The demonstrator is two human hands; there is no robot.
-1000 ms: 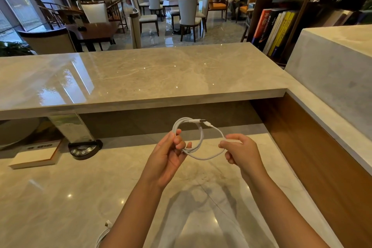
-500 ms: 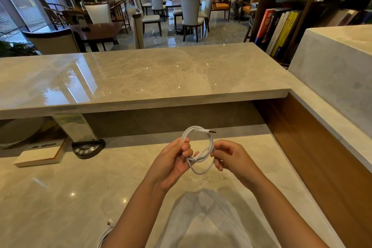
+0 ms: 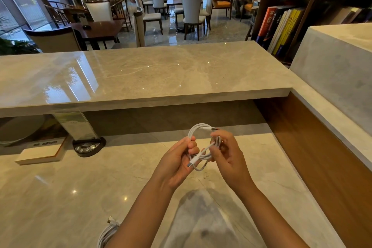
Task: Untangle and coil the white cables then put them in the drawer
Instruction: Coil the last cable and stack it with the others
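Coiling is nearly done: both hands (image 3: 177, 164) (image 3: 229, 155) pinch the cable (image 3: 198, 141) loops (one plug dangling). Next, probably tuck that end; no drawer shows.

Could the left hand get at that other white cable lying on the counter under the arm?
Probably not yet: the left hand grips the coiled cable together with the right hand. The second cable lies unblocked beside the left forearm.

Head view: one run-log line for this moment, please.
stage: coiling | left hand: grips white cable coil | right hand: grips coil | second cable: on counter | drawer: unseen
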